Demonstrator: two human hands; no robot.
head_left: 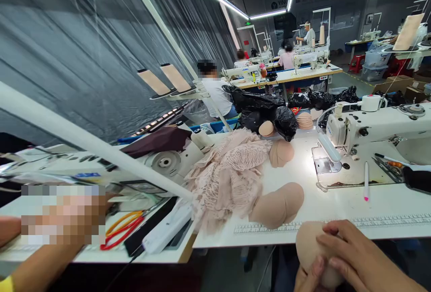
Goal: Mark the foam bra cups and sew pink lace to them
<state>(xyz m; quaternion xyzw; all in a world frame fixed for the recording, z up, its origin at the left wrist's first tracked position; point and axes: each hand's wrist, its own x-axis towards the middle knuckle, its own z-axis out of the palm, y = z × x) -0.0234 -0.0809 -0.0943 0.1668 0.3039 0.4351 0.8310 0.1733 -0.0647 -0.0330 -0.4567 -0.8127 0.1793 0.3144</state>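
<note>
At the bottom of the view, just in front of the table edge, both my hands hold one beige foam bra cup (310,245). My right hand (357,256) lies over its right side with fingers curled round it. Only the thumb and a knuckle of my left hand (309,279) show, pressed against the cup from below. A stack of similar cups (278,207) rests on the white table (336,202) just beyond, beside a heap of pale pink lace (229,180).
A white sewing machine (370,130) stands at the right, with a pink-tipped pen (366,186) and scissors (387,166) by it. More cups (282,152) and black bags (262,108) lie behind. Another person's arm (37,265) reaches in at bottom left near red-handled snips (123,231).
</note>
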